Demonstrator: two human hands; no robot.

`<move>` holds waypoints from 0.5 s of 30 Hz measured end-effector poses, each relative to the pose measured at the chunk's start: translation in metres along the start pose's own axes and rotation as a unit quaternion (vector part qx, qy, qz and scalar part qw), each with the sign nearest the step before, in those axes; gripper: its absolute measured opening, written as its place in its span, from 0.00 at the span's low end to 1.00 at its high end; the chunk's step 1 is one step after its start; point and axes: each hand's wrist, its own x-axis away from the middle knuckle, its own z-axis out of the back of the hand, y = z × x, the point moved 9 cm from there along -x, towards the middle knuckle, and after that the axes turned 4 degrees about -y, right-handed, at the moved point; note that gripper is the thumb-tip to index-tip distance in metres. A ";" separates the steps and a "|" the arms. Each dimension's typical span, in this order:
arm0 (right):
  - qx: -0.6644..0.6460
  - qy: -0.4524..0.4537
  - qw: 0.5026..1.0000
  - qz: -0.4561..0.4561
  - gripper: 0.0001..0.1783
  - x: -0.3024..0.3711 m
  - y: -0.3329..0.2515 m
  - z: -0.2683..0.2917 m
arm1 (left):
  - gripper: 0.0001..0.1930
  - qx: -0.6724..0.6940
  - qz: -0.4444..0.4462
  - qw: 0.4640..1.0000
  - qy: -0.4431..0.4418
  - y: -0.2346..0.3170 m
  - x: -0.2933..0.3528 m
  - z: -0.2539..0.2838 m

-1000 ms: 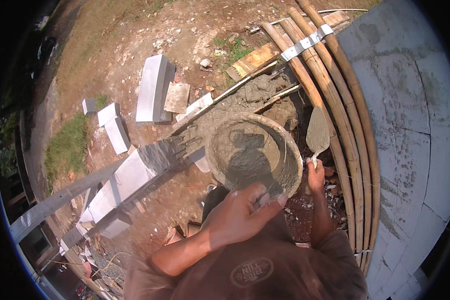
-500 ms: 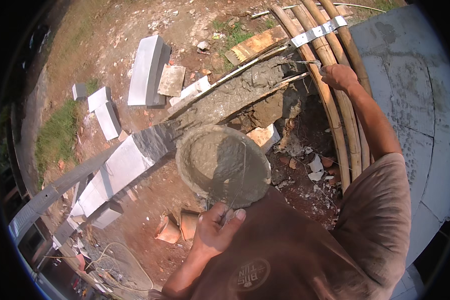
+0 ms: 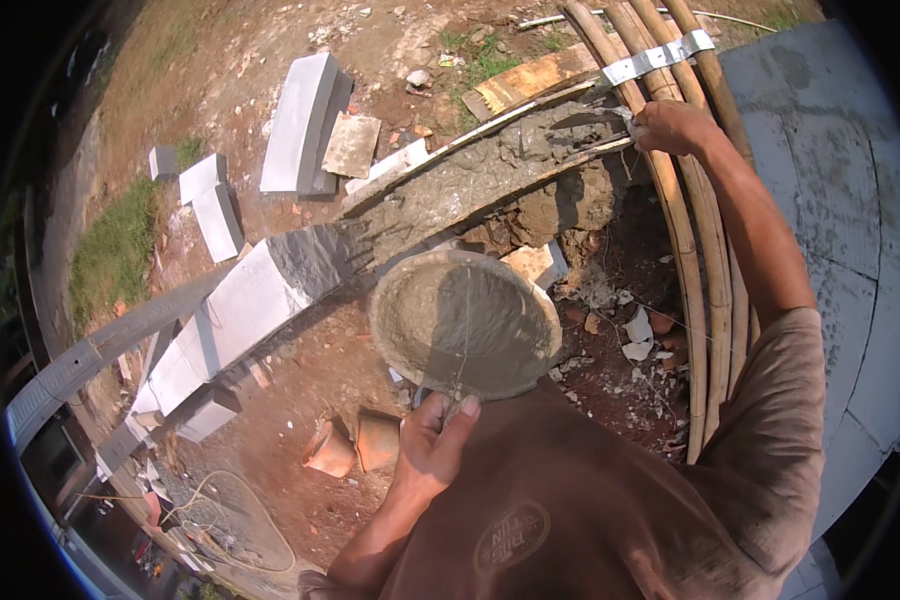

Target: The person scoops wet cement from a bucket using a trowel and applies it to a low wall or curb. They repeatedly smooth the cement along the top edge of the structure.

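**Right hand now out on the mortar bed, pan held back in the left**

We see the main change fast: a second ago our right hand sat close by the pan rim at about 3 o'clock with the trowel blade up; now the right hand (image 3: 673,127) is stretched out to 1 o'clock, at the far end of the wet mortar bed (image 3: 470,180) that runs along the top of the block wall (image 3: 235,305). We judge that mortar is being laid or spread on the course, not scooped. The trowel (image 3: 585,122) shows only as a dark blade edge at the hand; the right fingers are curled shut around its handle, as far as we can tell.

The left hand (image 3: 432,445) has shifted too, from over the pan's near rim to under it at 6 o'clock. Left fingers grip the pan's near edge, thumb up on the rim.

The mortar pan (image 3: 465,322) sits mid-frame, just off the wall face, held in the air above red soil and brick scraps. It is round, shallow, crusted grey all over, with a thin smear of mortar inside and our shadow across it.

Bamboo poles (image 3: 695,290) curve down at 3 o'clock, touching the right forearm's side. Loose white blocks (image 3: 300,125) lie at 11 o'clock.
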 end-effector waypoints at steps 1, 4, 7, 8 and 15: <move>0.001 0.040 0.999 0.014 0.20 0.001 0.004 0.007 | 0.13 0.009 -0.004 1.000 -0.007 0.000 0.001 -0.002; -0.023 0.024 0.999 0.004 0.18 -0.011 -0.025 -0.024 | 0.12 0.039 -0.005 0.999 -0.020 -0.011 0.001 -0.005; -0.008 0.030 0.999 0.030 0.21 -0.002 -0.046 -0.056 | 0.12 0.034 -0.034 0.999 0.011 -0.009 0.003 0.004; 0.001 0.020 0.999 0.050 0.22 0.009 -0.035 -0.047 | 0.13 0.047 -0.020 0.999 0.010 -0.014 0.004 0.006; 0.005 -0.008 0.997 0.074 0.20 -0.001 -0.024 -0.049 | 0.14 0.039 -0.023 0.999 0.030 -0.027 0.000 0.020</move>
